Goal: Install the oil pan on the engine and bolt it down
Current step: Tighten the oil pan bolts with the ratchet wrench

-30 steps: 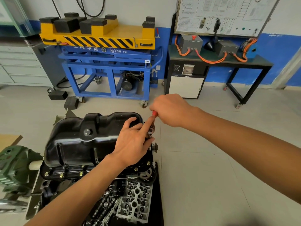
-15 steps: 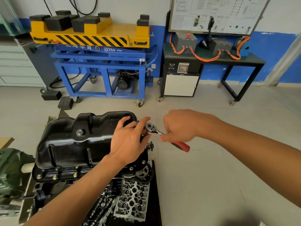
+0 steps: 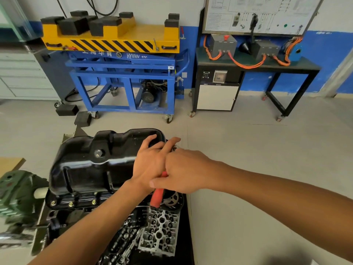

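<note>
Bolting job: a black oil pan [image 3: 91, 169] sits on the engine [image 3: 63, 215], with brass-coloured bolts [image 3: 71, 203] showing along its near flange.
Left hand [image 3: 150, 165]: lies on the pan's far right corner, grip spread, forefinger stretched out towards the tool's head.
Right hand [image 3: 187, 171]: touching the left hand at the pan's right end, grip curled round a ratchet [image 3: 157, 197]. The ratchet's red handle sticks out below the fist, towards the viewer.
Ratchet head: at the pan's far right corner, mostly hidden by the fingers.
Nearer than the pan: a bare metal cylinder head [image 3: 160, 232], lying to its right.
Left of the pan: a green machine [image 3: 15, 192], blurred.
Beyond the pan: a blue and yellow lift cart [image 3: 122, 73], and right of that a black desk [image 3: 298, 66] carrying grey boxes and orange cables.
</note>
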`<state>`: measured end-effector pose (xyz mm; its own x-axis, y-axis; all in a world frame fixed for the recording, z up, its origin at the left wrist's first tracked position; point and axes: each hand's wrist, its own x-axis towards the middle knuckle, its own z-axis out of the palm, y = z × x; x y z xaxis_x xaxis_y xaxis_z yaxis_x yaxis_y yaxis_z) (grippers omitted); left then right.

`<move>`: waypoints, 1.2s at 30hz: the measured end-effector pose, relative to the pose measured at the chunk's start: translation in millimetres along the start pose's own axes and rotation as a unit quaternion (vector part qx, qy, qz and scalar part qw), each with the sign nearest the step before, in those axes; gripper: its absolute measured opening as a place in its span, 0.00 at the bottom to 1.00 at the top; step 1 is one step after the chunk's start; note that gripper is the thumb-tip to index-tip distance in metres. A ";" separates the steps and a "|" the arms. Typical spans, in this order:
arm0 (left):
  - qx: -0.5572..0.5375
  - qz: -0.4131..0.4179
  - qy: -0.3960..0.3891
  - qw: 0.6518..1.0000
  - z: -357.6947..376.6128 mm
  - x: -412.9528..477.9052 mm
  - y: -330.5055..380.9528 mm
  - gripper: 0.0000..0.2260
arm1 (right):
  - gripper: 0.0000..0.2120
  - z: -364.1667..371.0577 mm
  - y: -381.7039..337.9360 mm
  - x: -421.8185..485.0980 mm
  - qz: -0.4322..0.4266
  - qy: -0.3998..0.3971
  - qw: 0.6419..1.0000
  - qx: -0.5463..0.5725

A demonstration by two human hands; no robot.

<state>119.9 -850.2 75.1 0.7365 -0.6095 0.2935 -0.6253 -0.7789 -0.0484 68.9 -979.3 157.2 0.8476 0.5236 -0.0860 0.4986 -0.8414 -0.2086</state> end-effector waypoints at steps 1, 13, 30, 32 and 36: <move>-0.021 -0.013 0.025 0.999 1.2 -1.5 -0.3 0.27 | 0.18 -3.2 4.4 -0.5 0.017 -0.035 0.998 0.053; -0.089 -0.020 0.144 0.985 -1.3 -1.3 6.2 0.21 | 0.20 -55.5 69.9 -0.5 0.104 -0.201 0.968 -0.109; -0.083 -0.026 0.130 0.988 2.2 -1.3 4.7 0.29 | 0.14 -37.7 82.2 18.4 0.047 0.069 0.981 -0.177; -0.081 -0.035 0.132 0.987 1.3 -0.7 6.7 0.26 | 0.18 -42.6 85.2 9.1 0.047 0.045 0.982 -0.176; -0.086 -0.047 0.140 0.985 -1.9 0.1 8.9 0.21 | 0.29 -47.2 87.0 -4.3 0.032 -0.081 0.992 -0.094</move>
<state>113.9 -857.0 76.5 0.7089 -0.4521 0.5413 -0.6092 -0.7792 0.1470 117.2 -1061.0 185.4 0.8458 0.4702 -0.2521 0.4829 -0.8756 -0.0131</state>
